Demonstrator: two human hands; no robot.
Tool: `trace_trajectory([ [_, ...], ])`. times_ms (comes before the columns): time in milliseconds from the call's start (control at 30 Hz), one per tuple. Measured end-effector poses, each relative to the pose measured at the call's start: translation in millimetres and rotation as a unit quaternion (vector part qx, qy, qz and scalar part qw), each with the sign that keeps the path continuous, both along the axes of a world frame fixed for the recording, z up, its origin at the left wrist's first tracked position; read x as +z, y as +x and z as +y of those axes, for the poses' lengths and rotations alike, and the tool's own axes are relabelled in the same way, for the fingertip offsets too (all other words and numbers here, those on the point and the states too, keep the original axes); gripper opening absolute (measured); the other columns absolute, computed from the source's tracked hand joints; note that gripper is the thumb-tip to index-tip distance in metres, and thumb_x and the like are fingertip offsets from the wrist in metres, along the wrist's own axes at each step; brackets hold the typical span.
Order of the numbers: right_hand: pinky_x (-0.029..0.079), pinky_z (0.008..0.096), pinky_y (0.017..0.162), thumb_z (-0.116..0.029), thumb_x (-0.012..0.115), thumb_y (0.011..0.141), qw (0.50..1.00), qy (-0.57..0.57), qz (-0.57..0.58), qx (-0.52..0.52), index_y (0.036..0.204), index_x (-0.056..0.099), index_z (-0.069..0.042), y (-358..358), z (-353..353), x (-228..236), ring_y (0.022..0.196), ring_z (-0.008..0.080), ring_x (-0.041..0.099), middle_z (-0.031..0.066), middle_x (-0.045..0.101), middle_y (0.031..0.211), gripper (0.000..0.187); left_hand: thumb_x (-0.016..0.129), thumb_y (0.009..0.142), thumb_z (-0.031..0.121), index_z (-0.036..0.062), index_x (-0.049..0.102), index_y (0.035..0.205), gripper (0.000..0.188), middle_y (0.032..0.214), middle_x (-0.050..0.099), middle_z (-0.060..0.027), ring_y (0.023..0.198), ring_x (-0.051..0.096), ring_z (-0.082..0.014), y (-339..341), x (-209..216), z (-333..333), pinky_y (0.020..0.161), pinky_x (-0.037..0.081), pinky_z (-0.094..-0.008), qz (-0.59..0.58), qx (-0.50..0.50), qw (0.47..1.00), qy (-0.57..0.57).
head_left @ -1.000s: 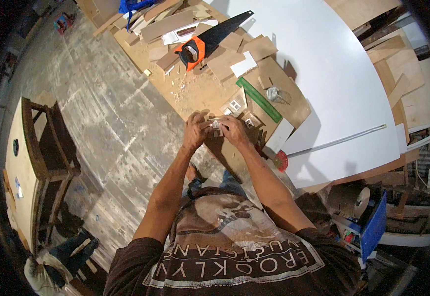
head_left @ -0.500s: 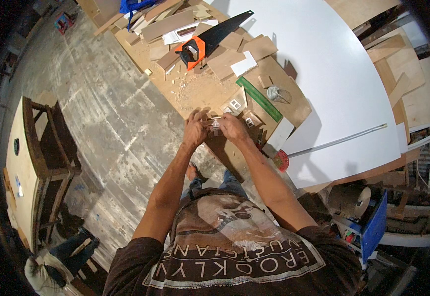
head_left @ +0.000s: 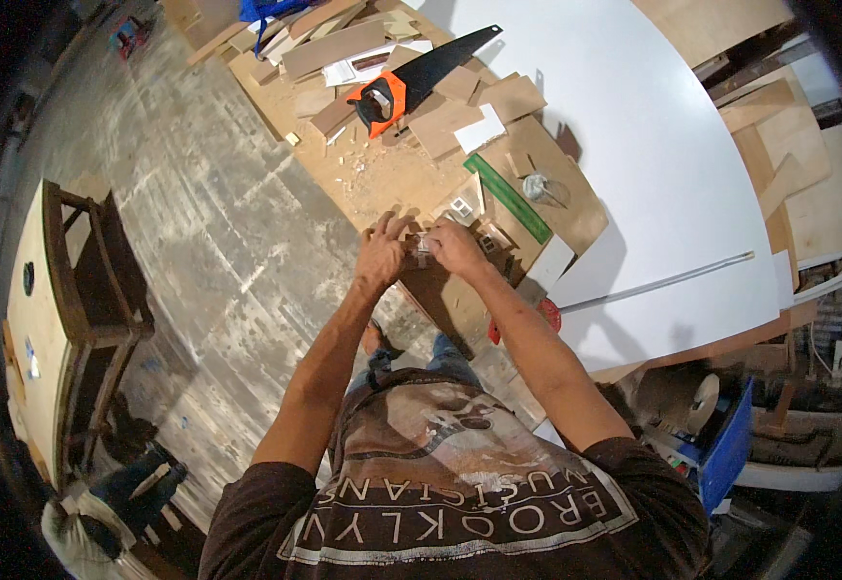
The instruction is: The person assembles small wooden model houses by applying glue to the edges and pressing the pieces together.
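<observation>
Small whitish piece (head_left: 422, 246), partly hidden

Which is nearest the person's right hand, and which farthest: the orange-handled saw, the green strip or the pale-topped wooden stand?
In the head view, from the right hand:
1. Green strip: just beyond, to the right.
2. Orange-handled saw: farther up the bench, slightly left.
3. Pale-topped wooden stand: far left, across the floor.
</observation>
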State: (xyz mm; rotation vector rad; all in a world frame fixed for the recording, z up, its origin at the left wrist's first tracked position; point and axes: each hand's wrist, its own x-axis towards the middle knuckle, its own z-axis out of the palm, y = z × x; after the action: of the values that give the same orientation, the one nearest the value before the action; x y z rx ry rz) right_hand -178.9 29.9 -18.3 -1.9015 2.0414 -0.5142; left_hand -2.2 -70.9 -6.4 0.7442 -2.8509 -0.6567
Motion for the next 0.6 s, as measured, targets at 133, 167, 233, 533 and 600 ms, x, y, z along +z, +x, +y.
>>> trace_trajectory([
  [133,0.052,0.0442,0.073,-0.01,0.071,0.081,0.98,-0.097,-0.136,-0.111,0.078,0.066,0.003,-0.6,-3.9,-5.5,0.082,0.0374,0.065,0.0194,0.065,0.084,0.014,0.064,0.09,0.029,0.0247,0.077,0.112,0.026,0.154,0.042,0.0041,0.144,0.032,-0.0303,-1.2,6.7,1.8,0.108,0.036,-0.0547,-0.016,-0.006,1.0,0.007],
  [167,0.052,0.0436,0.072,-0.007,0.075,0.077,0.976,-0.095,-0.143,-0.137,0.079,0.065,0.002,2.3,-7.0,-2.0,0.081,0.0371,0.065,0.0196,0.065,0.083,0.015,0.064,0.09,0.029,0.0252,0.077,0.112,0.026,0.154,0.042,0.0039,0.144,0.032,-0.0303,0.6,4.3,0.7,0.108,0.036,-0.0549,-0.013,-0.006,1.0,-0.001],
  [233,0.051,0.0446,0.074,-0.007,0.076,0.076,0.971,-0.069,-0.159,-0.166,0.081,0.064,0.002,9.8,-13.1,4.5,0.082,0.0376,0.065,0.0196,0.065,0.082,0.015,0.064,0.09,0.029,0.0256,0.077,0.112,0.026,0.155,0.041,0.0038,0.145,0.032,-0.0303,5.2,-0.4,-0.3,0.108,0.036,-0.055,-0.011,-0.004,1.0,-0.009],
  [533,0.052,0.0474,0.079,-0.008,0.08,0.074,0.967,0.021,-0.143,-0.209,0.091,0.06,0.001,12.1,-22.1,8.8,0.09,0.0413,0.065,0.0213,0.066,0.089,0.027,0.071,0.084,0.027,0.0241,0.079,0.107,0.024,0.15,0.048,0.0027,0.144,0.034,-0.028,3.4,-7.3,4.9,0.106,0.04,-0.0544,0.022,0.022,0.999,-0.029],
  [600,0.052,0.0482,0.081,-0.008,0.08,0.075,0.965,0.037,-0.148,-0.215,0.092,0.06,0.001,11.9,-23.0,11.6,0.094,0.0416,0.065,0.022,0.065,0.089,0.027,0.071,0.083,0.024,0.0233,0.079,0.108,0.025,0.148,0.05,0.0017,0.142,0.036,-0.0284,3.9,-9.3,5.9,0.106,0.04,-0.0539,0.044,0.036,0.998,-0.004],
])
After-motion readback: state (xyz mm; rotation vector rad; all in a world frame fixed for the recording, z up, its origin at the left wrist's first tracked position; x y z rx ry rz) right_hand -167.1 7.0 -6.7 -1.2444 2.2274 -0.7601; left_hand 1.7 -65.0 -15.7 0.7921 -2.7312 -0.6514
